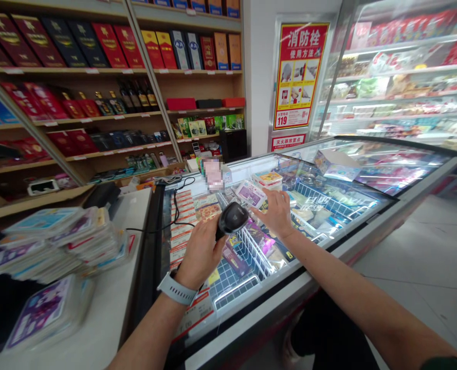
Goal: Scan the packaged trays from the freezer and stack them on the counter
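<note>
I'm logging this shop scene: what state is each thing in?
Barcode scanner, gripped in left hand
Right hand, at a purple-labelled pack, grip unclear
Glass freezer top, appears closed
Black cable, slack
Counter packs, stacked
Cardboard carton, open
Display fridge, lit

And the lone view came from up at head height, the camera facing forward and steeply down — over the wearer's own forearms (pixel 328 277), which ran in from below, and onto a glass-topped freezer (pixel 251 321). Left hand (pixel 201 252) and right hand (pixel 276 211) sat close, near mid-frame. The desk (pixel 112 308) filled the near left — shelves (pixel 213 79) and a red poster (pixel 295 77) stood farther back, leaning outward in the wide picture.
</note>
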Demonstrator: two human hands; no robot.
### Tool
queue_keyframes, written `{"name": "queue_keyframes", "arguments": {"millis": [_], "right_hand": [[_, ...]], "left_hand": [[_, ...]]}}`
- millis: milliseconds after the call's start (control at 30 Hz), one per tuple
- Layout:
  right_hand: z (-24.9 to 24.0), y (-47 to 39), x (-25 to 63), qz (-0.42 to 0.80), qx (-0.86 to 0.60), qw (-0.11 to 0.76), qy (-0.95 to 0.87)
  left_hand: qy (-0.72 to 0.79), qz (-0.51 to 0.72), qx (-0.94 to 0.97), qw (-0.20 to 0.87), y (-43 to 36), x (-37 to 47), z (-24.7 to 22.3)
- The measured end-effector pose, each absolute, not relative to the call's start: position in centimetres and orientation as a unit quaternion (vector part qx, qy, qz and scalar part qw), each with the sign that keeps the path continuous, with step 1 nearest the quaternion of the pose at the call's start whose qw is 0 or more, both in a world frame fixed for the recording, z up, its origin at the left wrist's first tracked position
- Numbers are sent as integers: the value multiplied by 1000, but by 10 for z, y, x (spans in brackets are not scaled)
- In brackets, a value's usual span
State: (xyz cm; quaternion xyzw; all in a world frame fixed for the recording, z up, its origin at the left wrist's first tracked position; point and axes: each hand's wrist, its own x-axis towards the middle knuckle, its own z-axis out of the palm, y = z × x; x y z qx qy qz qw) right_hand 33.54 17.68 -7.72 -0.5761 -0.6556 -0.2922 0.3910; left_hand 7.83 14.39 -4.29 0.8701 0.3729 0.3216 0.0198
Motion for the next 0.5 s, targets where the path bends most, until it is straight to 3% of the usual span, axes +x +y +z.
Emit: {"name": "queue_keyframes", "arguments": {"millis": [367,500], "right_hand": [[-22,138,279,-264,-529,516,-620],[8,108,218,-179,-488,529,-672]], "left_hand": [[383,316,867,56,146,78,-47],[361,402,833,116,143,92,-50]]}}
